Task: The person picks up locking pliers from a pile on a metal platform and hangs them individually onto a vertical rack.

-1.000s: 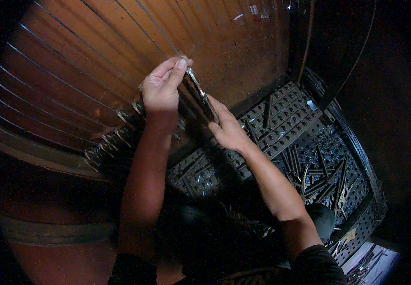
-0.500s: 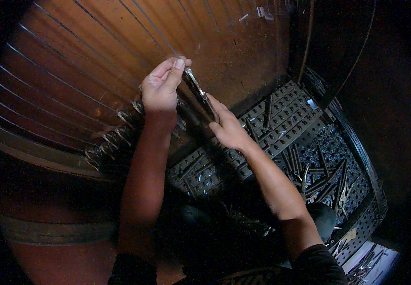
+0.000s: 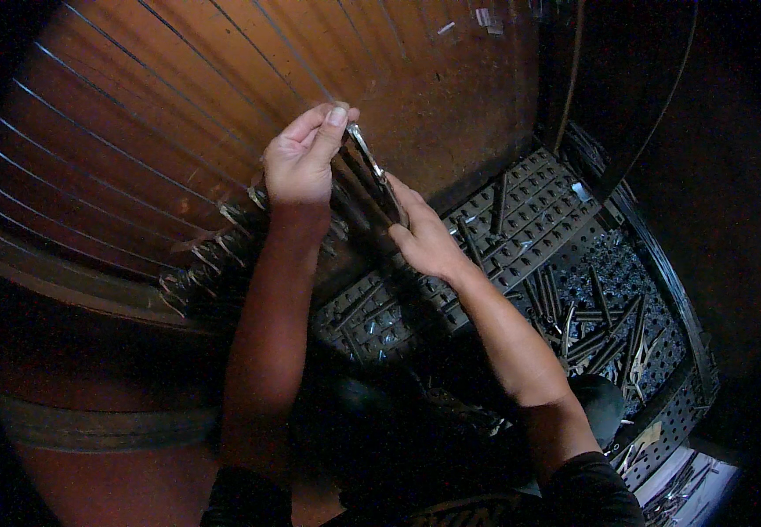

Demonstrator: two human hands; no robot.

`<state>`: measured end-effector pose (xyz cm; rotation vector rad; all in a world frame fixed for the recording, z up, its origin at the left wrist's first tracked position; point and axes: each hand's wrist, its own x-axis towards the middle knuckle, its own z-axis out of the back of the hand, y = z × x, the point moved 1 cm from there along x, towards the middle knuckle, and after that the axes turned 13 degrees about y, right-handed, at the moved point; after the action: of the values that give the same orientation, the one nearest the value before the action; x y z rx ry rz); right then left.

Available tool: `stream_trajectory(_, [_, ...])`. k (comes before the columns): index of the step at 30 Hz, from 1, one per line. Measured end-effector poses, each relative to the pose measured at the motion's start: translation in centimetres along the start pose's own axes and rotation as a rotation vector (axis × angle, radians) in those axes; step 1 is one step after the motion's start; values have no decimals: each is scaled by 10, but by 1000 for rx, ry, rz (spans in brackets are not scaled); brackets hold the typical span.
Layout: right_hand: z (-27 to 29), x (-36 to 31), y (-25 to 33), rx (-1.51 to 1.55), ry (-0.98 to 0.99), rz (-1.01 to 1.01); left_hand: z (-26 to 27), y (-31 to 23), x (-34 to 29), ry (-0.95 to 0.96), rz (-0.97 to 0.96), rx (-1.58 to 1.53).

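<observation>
My left hand (image 3: 300, 171) is raised in front of the brown panel, thumb and fingertips closed in a pinch. A taut thin wire (image 3: 288, 39) runs down the panel to those fingertips. My right hand (image 3: 429, 241) is wrapped round the lower part of a long slim metal tool (image 3: 368, 154), much like a pair of pliers. The tool's shiny upper end slants up to just below my left fingertips. Whether it touches the wire I cannot tell. Behind my left wrist, looped wire ends (image 3: 213, 255) hang in a row.
A dark rack with slots (image 3: 530, 198) stands at the right, a few bars lying on it. Beside it, a perforated metal tray (image 3: 605, 250) holds several loose slim tools (image 3: 605, 329). More thin pieces lie on a white surface (image 3: 692, 483) at the lower right. A curved rim (image 3: 99, 426) crosses the lower left.
Both hands have barely moved; my left hand sits a touch farther right. The tool has turned slightly, with a dark second part now showing beside its shiny edge.
</observation>
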<state>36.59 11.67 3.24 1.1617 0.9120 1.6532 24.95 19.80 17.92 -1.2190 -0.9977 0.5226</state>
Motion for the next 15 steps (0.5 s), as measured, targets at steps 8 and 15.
stream_trajectory(8, [4,-4,3,-7,7,14,1,-5,-2,-12,34,51])
stream_trajectory(15, [2,-3,3,47,27,26,2,-4,0,4,9,74])
